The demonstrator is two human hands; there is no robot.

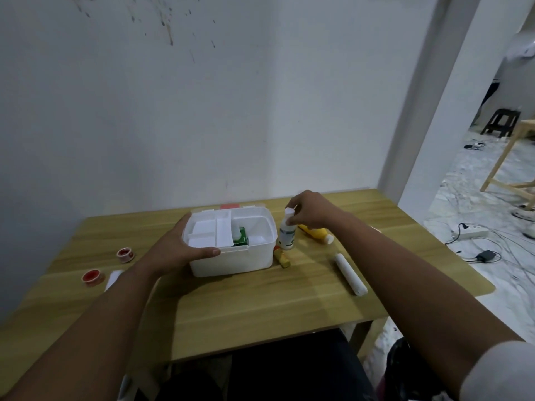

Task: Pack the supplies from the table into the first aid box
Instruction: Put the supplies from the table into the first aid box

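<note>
The white first aid box (240,260) stands open in the middle of the wooden table (260,308), with a white tray insert on its left side and a green carton (241,241) inside. My left hand (185,247) grips the box's front left corner. My right hand (311,211) is closed around the cap of a white bottle (287,237) standing upright just right of the box. A yellow bottle (317,234) lies behind it. A small yellow tube (281,257) lies at the box's right front corner. A white gauze roll (349,274) lies further right.
Two red tape rolls (126,254) (92,276) and a white packet (113,279) lie left of the box. A white wall stands behind the table. On the floor to the right are cables, a power strip (474,234), a wooden frame and a dark stool (500,123).
</note>
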